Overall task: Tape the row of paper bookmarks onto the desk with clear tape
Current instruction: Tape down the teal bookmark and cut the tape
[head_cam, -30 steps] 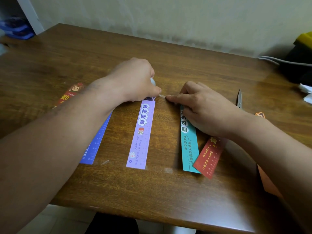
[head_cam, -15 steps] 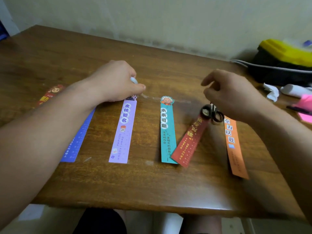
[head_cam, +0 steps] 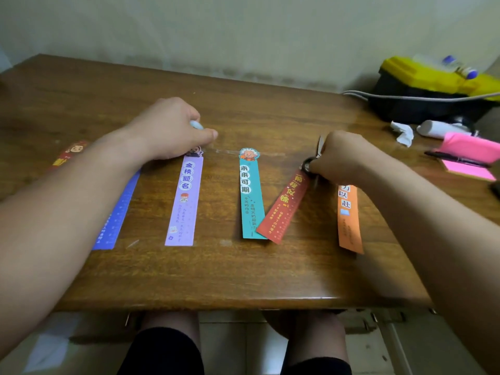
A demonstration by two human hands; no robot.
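Several paper bookmarks lie in a row on the wooden desk (head_cam: pixel 243 272): a blue one (head_cam: pixel 116 212) under my left forearm, a purple one (head_cam: pixel 184 197), a teal one (head_cam: pixel 250 196), a tilted red one (head_cam: pixel 284 207) and an orange one (head_cam: pixel 349 217). My left hand (head_cam: pixel 173 131) is closed around a pale tape roll (head_cam: pixel 196 125) at the purple bookmark's top. A strip of clear tape (head_cam: pixel 226 151) runs from there toward the teal bookmark. My right hand (head_cam: pixel 343 155) grips the scissors (head_cam: pixel 311 162) above the red bookmark.
A black and yellow box (head_cam: pixel 433 87) with a grey cable stands at the back right. Crumpled white paper (head_cam: pixel 403 132), a white roll (head_cam: pixel 438 129), pink sticky notes (head_cam: pixel 470 158) and a pen lie at the right edge. My knees show below the desk's front edge.
My right hand left the teal bookmark's top, moved right and closed on the scissors. My left hand stayed at the purple bookmark. The view shifted right.
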